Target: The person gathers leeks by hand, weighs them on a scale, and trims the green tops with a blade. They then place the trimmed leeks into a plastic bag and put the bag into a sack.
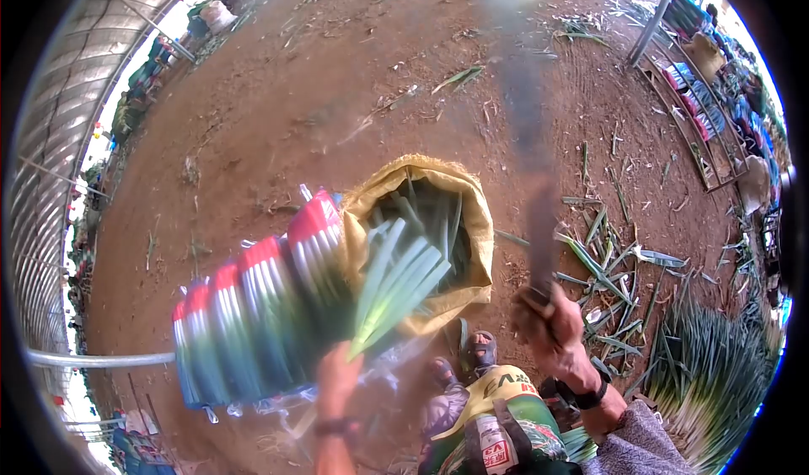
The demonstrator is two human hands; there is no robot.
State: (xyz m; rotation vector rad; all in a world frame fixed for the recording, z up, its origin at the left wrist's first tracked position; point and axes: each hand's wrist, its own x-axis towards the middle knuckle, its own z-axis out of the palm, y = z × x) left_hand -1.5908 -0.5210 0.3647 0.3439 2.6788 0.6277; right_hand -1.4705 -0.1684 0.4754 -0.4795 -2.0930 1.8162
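Note:
My left hand (339,372) is closed round the lower end of a green onion (396,285), whose leaves fan out over the near left rim of a yellow sack (476,243). Cut green leaves (434,210) lie inside the sack. To the right of the sack, my right hand (552,323) grips the handle of a long knife (535,163). Its blade points up and away from me and is blurred by motion. Bundles of green onions (253,306) with red wrapping at their white ends lie in a row left of the sack.
Loose leaves (602,264) litter the dirt floor on the right, beside a big pile of green onions (708,357). A metal frame (687,121) stands at the far right. A metal bar (101,360) reaches in from the left. My sandalled feet (480,350) are below the sack.

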